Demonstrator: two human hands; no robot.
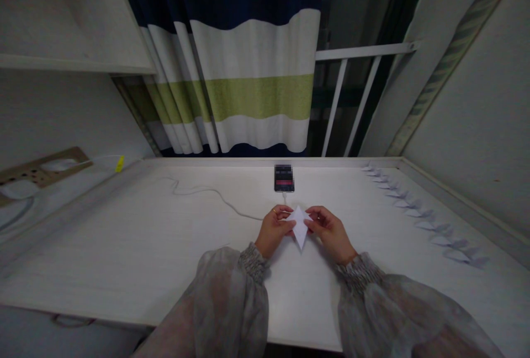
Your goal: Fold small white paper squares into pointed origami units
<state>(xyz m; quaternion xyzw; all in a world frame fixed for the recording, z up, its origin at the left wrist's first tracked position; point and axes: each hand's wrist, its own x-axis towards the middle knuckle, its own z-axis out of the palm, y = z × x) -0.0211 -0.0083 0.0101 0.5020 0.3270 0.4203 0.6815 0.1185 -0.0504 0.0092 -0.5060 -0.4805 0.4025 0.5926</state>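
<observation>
A folded white paper [300, 232], kite-shaped with its long point towards me, is held up between both hands just above the desk. My left hand [275, 230] pinches its left side, thumb on the front face and a ring on one finger. On the opposite edge, my right hand [329, 232] grips the paper the same way, thumb in front and fingers behind. The fingertips behind the paper are partly hidden. Just beyond the hands lies a phone [284, 178] with a cable plugged into its near end.
A row of several folded white paper pieces [418, 213] runs along the desk's right side. The white cable [223, 199] curves across the white desk [124, 247] to the left. A power strip [41, 173] is at far left; a striped curtain [256, 82] hangs behind.
</observation>
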